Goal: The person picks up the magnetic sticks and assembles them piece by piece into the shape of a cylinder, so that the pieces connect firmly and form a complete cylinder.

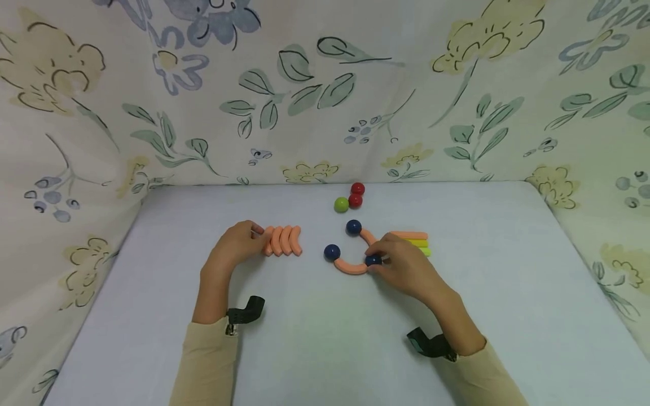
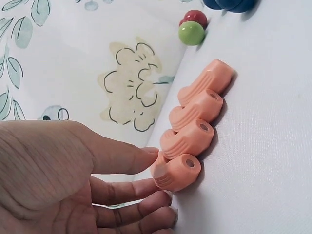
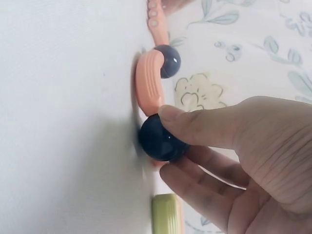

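Note:
My left hand [image 1: 238, 243] is at the left end of a row of curved orange magnetic sticks [image 1: 285, 241]. Its thumb and index finger pinch the nearest curved orange stick [image 2: 183, 174]. Between the thumb and fingers of my right hand [image 1: 406, 265] is a dark blue ball [image 3: 158, 139]. That ball touches one end of a curved orange stick [image 1: 350, 268], whose other end meets a second blue ball [image 1: 332, 252]. Farther back, another curved stick [image 1: 367, 235] runs from a third blue ball [image 1: 353, 227] toward my right hand, which hides its near end.
Behind the blue balls sit a green ball [image 1: 341, 204] and two red balls [image 1: 355, 201]. Straight sticks, orange [image 1: 412, 235] and yellow-green [image 1: 421, 248], lie beyond my right hand, partly hidden. A flowered cloth [image 1: 325, 113] hangs behind the white table [image 1: 315, 349].

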`<state>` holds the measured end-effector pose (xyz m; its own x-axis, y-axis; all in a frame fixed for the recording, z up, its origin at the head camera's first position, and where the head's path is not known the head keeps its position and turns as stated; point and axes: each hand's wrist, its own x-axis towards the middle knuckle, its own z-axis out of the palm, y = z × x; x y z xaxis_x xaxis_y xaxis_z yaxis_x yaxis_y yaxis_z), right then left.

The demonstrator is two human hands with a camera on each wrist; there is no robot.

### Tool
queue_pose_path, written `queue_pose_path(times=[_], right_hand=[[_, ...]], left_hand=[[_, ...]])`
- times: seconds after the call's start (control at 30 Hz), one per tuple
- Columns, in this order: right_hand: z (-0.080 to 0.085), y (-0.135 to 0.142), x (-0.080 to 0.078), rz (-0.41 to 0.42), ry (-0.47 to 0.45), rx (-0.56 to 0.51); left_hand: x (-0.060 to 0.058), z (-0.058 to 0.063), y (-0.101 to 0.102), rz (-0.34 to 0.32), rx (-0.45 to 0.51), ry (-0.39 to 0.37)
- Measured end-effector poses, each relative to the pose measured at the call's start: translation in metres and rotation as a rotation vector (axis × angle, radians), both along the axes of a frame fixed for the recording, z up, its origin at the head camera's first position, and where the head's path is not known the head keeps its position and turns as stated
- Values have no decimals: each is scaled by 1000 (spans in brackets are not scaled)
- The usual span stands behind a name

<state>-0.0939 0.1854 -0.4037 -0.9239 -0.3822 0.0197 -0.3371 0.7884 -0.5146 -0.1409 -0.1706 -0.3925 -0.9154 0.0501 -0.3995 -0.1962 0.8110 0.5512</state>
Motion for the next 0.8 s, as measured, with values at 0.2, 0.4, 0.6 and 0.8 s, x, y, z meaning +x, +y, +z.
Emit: queue_pose_path(times=[0.2, 0.4, 0.6, 0.8], right_hand=[[-2, 5, -3, -28, -59, -51], [-4, 6, -4, -34, -62, -77], [-5, 1, -6, -61, -43, -91], [-8, 1, -5, -76, -52, -74]], left_hand=[[-3, -5, 3, -7, -32, 23], [-3, -3, 6, -2, -65, 55], [-2, 1, 5, 41, -103, 58], [-3, 4, 5, 77, -89, 20]])
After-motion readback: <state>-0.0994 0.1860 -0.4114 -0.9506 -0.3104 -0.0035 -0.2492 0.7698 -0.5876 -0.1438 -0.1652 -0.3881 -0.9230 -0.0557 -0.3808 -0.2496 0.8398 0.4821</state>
